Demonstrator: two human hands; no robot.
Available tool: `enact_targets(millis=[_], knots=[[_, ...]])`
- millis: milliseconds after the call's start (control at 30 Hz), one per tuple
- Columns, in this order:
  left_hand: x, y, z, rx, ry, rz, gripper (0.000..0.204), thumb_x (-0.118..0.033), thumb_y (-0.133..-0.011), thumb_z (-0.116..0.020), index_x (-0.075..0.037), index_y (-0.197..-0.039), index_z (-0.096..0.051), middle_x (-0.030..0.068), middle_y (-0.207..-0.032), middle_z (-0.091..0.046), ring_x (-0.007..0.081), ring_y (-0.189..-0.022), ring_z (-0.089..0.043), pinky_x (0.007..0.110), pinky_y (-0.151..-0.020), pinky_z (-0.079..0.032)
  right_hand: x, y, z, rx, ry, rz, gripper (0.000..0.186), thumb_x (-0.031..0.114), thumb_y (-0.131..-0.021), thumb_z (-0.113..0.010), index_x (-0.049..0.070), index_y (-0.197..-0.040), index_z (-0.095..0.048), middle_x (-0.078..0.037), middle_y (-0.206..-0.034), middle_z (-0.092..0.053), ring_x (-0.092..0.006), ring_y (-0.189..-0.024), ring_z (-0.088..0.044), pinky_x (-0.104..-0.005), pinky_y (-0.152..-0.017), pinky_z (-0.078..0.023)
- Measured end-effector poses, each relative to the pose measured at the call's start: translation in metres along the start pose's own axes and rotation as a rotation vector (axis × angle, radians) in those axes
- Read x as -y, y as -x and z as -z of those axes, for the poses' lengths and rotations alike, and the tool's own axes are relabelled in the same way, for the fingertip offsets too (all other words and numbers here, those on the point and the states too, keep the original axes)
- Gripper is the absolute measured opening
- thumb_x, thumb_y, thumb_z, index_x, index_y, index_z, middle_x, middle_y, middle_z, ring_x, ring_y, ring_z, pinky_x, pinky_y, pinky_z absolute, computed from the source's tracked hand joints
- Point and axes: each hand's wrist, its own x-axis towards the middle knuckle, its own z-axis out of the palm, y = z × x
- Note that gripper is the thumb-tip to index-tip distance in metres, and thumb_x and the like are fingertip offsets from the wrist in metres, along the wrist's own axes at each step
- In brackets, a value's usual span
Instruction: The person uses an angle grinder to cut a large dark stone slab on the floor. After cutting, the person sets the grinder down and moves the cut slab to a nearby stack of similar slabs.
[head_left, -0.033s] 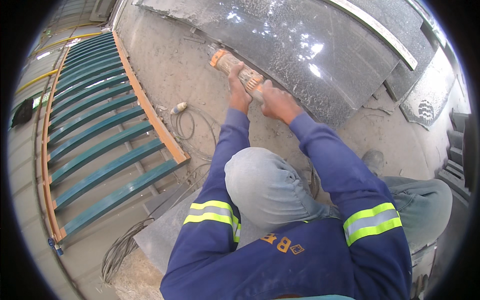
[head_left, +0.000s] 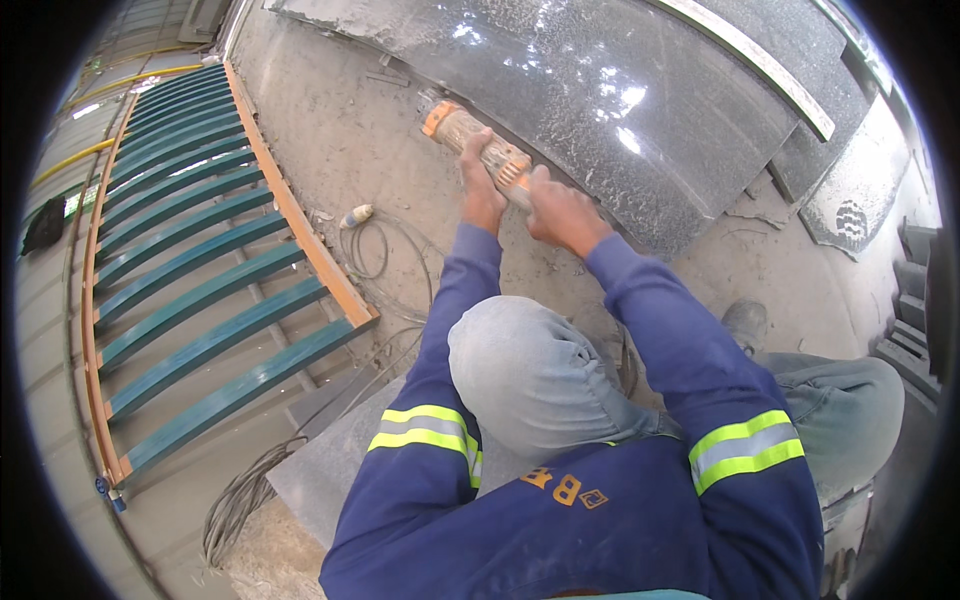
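Observation:
A dusty orange and grey power tool, apparently a grinder [head_left: 467,136], is held at a slant with its head against or very near the lower edge of a glossy dark grey stone slab [head_left: 590,110]. My left hand [head_left: 482,188] is closed round the middle of the tool's body. My right hand [head_left: 560,208] grips its rear part, lower and to the right. The tool's working face is hidden or too small to make out.
A teal slatted wooden rack [head_left: 205,230] lies at the left. Cable [head_left: 375,250] with a pale plug [head_left: 357,215] lies on the dusty floor [head_left: 310,140]. More stone slabs [head_left: 840,175] are at the right. My bent knees and a shoe [head_left: 745,325] are below.
My hands and the tool have shifted very slightly to the right. My grip looks the same.

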Motion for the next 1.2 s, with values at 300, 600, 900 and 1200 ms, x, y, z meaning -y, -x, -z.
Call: enact_targets(millis=[300,600,900,1200], knots=[[0.007,0.000,-0.008,0.010,0.016,-0.058,0.039,-0.030,-0.085,-0.066,-0.003,-0.110,-0.051,0.0139,-0.087,-0.060,0.0315,-0.073,-0.067,0.049,-0.070,-0.061,-0.004,0.002,0.008,0.005,0.011,0.006,0.038,0.010,-0.081,-0.067,-0.003,-0.108,-0.043,-0.036,-0.098,-0.069,-0.0488,-0.097,-0.069,-0.0545,-0.086,-0.055],[-0.019,-0.045,0.006,0.002,0.013,0.019,0.039,-0.029,-0.084,-0.066,-0.003,-0.110,-0.052,0.0136,-0.089,-0.060,0.0317,-0.076,-0.067,0.049,-0.070,-0.061,0.011,-0.045,0.007,0.000,0.018,-0.004,0.039,0.007,-0.080,-0.067,-0.004,-0.111,-0.046,-0.034,-0.104,-0.069,-0.0455,-0.103,-0.070,-0.0514,-0.088,-0.056],[0.014,0.025,-0.015,-0.010,0.004,-0.010,0.034,-0.027,-0.086,-0.066,-0.004,-0.108,-0.053,0.0125,-0.087,-0.060,0.0294,-0.072,-0.067,0.046,-0.067,-0.061,0.000,0.028,0.017,0.040,0.033,-0.046,0.037,0.005,-0.079,-0.067,-0.003,-0.108,-0.046,-0.034,-0.098,-0.070,-0.0454,-0.097,-0.071,-0.0519,-0.085,-0.057],[-0.012,-0.039,0.002,0.014,-0.011,-0.035,0.045,-0.032,-0.085,-0.065,-0.001,-0.114,-0.049,0.0161,-0.089,-0.060,0.0339,-0.075,-0.067,0.050,-0.072,-0.061,0.003,-0.041,0.002,-0.024,0.018,0.019,0.033,0.005,-0.081,-0.062,-0.003,-0.108,-0.045,-0.036,-0.100,-0.068,-0.0489,-0.099,-0.069,-0.0536,-0.086,-0.056]])
